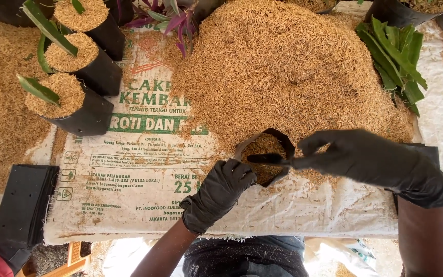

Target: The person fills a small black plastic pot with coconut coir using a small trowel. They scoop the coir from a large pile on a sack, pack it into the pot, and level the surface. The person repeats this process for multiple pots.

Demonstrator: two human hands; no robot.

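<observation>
two black-gloved hands worked one small black bag (265, 156) at the foot of one large heap of husks (288, 72). the bag, partly filled with husks, lay on the printed white sack (144, 174) with its mouth tilted toward the heap, its long axis running left to right. the left hand (223, 191) had its fingers clenched on the bag's near rim; the right hand (365, 159) pinched the rim's right edge. three filled black bags (85, 77) holding green cuttings stood at upper left.

One head camera looks straight down, close above the husk pile (283, 66).
</observation>
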